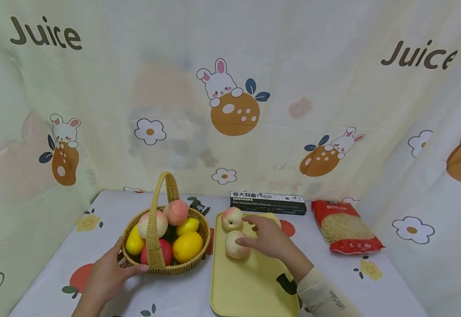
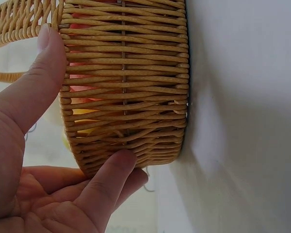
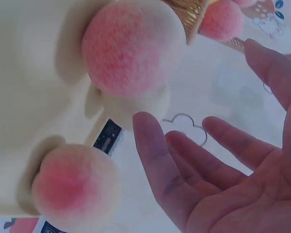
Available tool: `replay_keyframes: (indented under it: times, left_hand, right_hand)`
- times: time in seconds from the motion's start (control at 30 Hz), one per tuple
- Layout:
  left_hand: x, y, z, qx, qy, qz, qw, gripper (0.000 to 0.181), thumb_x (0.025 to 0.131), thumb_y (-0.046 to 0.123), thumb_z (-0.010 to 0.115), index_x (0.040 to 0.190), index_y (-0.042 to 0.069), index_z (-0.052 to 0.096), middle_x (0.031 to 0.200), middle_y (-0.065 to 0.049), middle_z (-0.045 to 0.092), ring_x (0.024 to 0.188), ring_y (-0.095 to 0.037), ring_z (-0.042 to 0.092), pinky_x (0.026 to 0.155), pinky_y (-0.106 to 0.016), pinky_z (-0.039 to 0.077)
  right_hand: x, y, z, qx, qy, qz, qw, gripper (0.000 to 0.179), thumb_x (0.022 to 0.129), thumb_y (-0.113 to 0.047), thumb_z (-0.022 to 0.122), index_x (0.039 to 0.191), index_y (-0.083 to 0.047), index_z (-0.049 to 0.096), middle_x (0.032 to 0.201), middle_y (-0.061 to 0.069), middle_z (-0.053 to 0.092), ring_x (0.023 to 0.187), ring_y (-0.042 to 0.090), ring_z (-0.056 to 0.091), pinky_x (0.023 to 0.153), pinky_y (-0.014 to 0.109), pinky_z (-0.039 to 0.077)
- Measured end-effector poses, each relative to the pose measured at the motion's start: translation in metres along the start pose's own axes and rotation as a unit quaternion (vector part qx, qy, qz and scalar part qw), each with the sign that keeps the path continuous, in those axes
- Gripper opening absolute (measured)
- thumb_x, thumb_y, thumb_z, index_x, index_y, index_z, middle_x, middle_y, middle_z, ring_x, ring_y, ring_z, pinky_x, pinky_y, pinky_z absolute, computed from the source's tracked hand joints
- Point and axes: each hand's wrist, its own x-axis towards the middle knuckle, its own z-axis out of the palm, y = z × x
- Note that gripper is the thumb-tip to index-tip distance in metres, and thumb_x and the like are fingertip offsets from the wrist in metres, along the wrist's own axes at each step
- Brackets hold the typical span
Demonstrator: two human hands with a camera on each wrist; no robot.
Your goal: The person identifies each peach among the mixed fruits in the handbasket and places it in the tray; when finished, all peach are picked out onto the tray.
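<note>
A wicker basket (image 1: 181,267) with an arched handle stands on the left of the table, holding peaches, yellow lemon-like fruit and a red fruit. My left hand (image 1: 105,275) grips its near left side, the thumb at the rim by the handle's base and the fingers against the woven wall (image 2: 131,73). Over the yellow tray (image 1: 254,286), my right hand (image 1: 270,237) hovers with spread, loosely bent fingers and nothing in them. Beside its fingertips lie two pale peaches, a nearer one (image 1: 236,246) and a farther one (image 1: 232,220). A third peach (image 3: 75,189) is partly hidden behind this hand in the head view.
Behind the tray lies a black-and-white pasta box (image 1: 268,204). A red bag of pasta (image 1: 345,226) rests at the right. Some small black item (image 1: 199,206) sits behind the basket. A printed curtain (image 1: 175,88) closes off the back and sides.
</note>
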Motion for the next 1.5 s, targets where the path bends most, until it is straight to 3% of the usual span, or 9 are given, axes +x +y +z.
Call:
replay_keyframes:
  times: [0.37, 0.73, 1.23, 1.5]
  left_hand:
    - [-0.001, 0.002, -0.001, -0.014, -0.006, -0.009, 0.9998, 0.149, 0.065, 0.075, 0.085, 0.167, -0.004, 0.01, 0.163, -0.036, 0.033, 0.15, -0.057, 0.037, 0.116, -0.067, 0.044]
    - [0.001, 0.003, -0.002, -0.011, -0.008, -0.02, 0.9997, 0.149, 0.065, 0.075, 0.085, 0.168, -0.002, 0.01, 0.164, -0.036, 0.033, 0.15, -0.057, 0.036, 0.116, -0.068, 0.043]
    - [0.001, 0.001, -0.001, -0.015, -0.007, -0.014, 0.9998, 0.149, 0.066, 0.076, 0.084, 0.167, -0.003, 0.009, 0.164, -0.036, 0.033, 0.149, -0.056, 0.038, 0.116, -0.066, 0.043]
    - [0.001, 0.0, -0.001, -0.016, -0.005, -0.007, 0.9998, 0.149, 0.065, 0.076, 0.084, 0.167, -0.003, 0.011, 0.163, -0.036, 0.034, 0.149, -0.055, 0.04, 0.117, -0.067, 0.042]
  right_hand:
    - [0.01, -0.014, -0.013, 0.022, -0.006, -0.059, 0.998, 0.059, 0.096, -0.038, 0.079, 0.145, -0.009, 0.063, 0.146, 0.015, 0.067, 0.119, 0.035, 0.073, 0.099, 0.054, 0.061]
    - [0.037, -0.05, 0.005, 0.058, -0.052, -0.102, 0.9917, 0.065, 0.095, -0.037, 0.08, 0.151, -0.011, 0.058, 0.149, 0.01, 0.064, 0.124, 0.035, 0.07, 0.106, 0.056, 0.058]
    - [0.064, -0.103, 0.025, -0.016, -0.094, -0.162, 0.9822, 0.069, 0.095, -0.043, 0.08, 0.154, -0.014, 0.056, 0.15, 0.003, 0.065, 0.124, 0.025, 0.068, 0.107, 0.041, 0.058]
    - [0.075, -0.126, 0.03, -0.004, -0.098, -0.201, 0.9746, 0.066, 0.094, -0.038, 0.082, 0.151, -0.013, 0.059, 0.148, 0.006, 0.066, 0.126, 0.028, 0.068, 0.106, 0.039, 0.058]
